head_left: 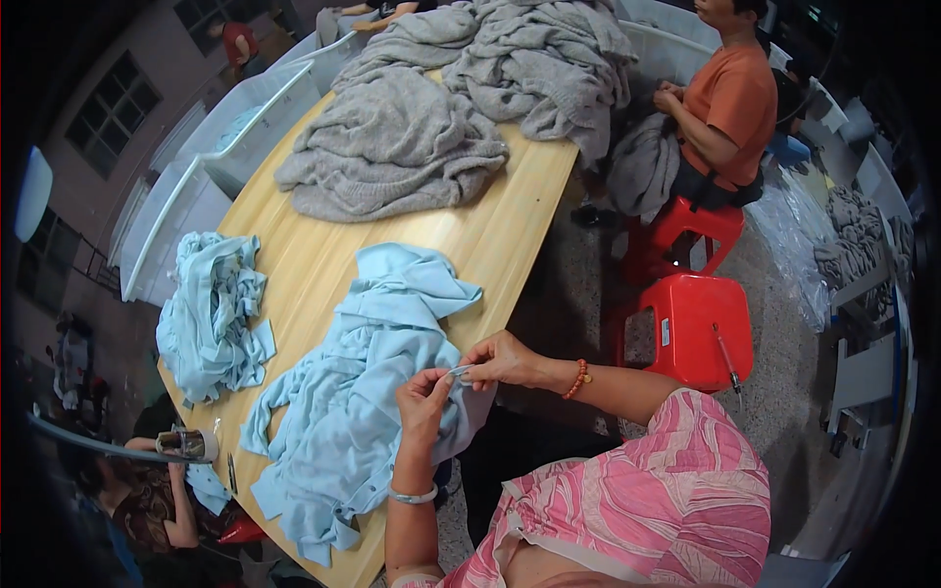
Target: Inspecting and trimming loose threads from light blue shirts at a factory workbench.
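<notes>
Step in hand: trimming or inspecting the light blue garment (353,421). Left hand (423,397) and right hand (502,359) pinch its edge plus a small pale item (459,370), possibly a tag, between the fingers. Garment lies on the counter (314,260) beneath the fingers. Next move calls for steady tension.

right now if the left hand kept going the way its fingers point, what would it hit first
Most likely the right hand: the left hand points up and right toward it, both pinching a small pale tag on the light blue garment. Depth is unclear.
</notes>
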The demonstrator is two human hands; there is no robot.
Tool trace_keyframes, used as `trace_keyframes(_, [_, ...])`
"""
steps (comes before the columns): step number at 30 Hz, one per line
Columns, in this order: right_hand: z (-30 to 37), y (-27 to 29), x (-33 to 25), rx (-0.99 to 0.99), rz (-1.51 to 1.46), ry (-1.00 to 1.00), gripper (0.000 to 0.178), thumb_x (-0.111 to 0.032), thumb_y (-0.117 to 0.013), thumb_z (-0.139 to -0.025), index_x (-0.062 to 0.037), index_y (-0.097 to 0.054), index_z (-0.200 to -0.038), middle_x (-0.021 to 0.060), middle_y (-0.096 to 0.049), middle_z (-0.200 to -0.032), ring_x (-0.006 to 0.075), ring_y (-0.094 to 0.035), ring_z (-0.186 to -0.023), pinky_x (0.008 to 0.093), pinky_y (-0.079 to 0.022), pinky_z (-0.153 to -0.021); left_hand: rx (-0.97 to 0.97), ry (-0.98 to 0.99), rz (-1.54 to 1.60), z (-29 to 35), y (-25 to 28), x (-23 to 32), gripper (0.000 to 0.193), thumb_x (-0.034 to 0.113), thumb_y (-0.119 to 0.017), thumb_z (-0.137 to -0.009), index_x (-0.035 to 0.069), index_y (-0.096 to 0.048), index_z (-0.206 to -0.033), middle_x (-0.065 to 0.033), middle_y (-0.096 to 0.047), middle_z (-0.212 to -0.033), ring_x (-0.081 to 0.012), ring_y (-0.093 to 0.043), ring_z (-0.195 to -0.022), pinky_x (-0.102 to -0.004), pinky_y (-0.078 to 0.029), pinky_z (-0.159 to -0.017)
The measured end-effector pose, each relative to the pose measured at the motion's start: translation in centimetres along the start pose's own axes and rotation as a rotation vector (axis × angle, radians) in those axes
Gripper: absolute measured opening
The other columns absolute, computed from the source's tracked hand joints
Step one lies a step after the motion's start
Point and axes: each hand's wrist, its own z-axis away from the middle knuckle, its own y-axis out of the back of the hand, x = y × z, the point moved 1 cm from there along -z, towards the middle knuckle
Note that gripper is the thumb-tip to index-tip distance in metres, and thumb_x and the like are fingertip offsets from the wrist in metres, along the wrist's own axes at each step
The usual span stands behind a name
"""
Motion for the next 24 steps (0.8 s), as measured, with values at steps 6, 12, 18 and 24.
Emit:
trace_keyframes(6, [-0.2, 0.2, 0.7, -0.006, 0.025, -0.057, 0.020, -0.013, -0.067, -0.087, 0.0023, -0.066, -0.099, 0.0057, -0.067, -0.077, 0.0109, -0.064, -0.064, 0.0222, -0.051, -0.057, 0.017, 0.080, -0.061, 0.1, 0.6, -0.3, 0.011, 0.011, -0.067, -0.086, 0.001, -0.068, -0.090, 0.0072, -0.059, -0.076, -0.0009, -0.046, -0.062, -0.0166, -0.035, -0.055])
trace_keyframes(12, [0.1, 0.0, 0.1, -0.004, -0.110, -0.071, 0.022, -0.012, -0.068, -0.085, 0.0036, -0.065, -0.100, 0.0051, -0.067, -0.081, 0.0097, -0.064, -0.066, 0.0207, -0.051, -0.059, -0.003, 0.074, 0.045, 0.1, 1.0, -0.4, 0.011, 0.011, -0.068, -0.085, 0.001, -0.068, -0.092, 0.0066, -0.060, -0.075, 0.0001, -0.045, -0.060, -0.0157, -0.034, -0.053])
trace_keyframes(18, [-0.3, -0.2, -0.6, -0.045, -0.150, -0.124, 0.024, -0.011, -0.069, -0.085, 0.0036, -0.064, -0.103, 0.0048, -0.067, -0.081, 0.0087, -0.064, -0.066, 0.0200, -0.050, -0.060, -0.025, 0.141, 0.168, -0.4, 1.3, -0.8, 0.012, 0.011, -0.069, -0.085, 0.001, -0.067, -0.092, 0.0058, -0.058, -0.070, -0.0005, -0.043, -0.055, -0.0165, -0.033, -0.051])
trace_keyframes(24, [-0.5, -0.2, -0.3, -0.070, -0.272, -0.172, 0.023, -0.011, -0.069, -0.085, 0.0026, -0.064, -0.103, 0.0044, -0.067, -0.081, 0.0086, -0.064, -0.067, 0.0199, -0.050, -0.060, -0.037, 0.139, 0.314, -0.3, 1.5, -1.3, 0.014, 0.009, -0.068, -0.086, 0.000, -0.065, -0.096, 0.0026, -0.060, -0.077, -0.0026, -0.047, -0.062, -0.0165, -0.037, -0.056])
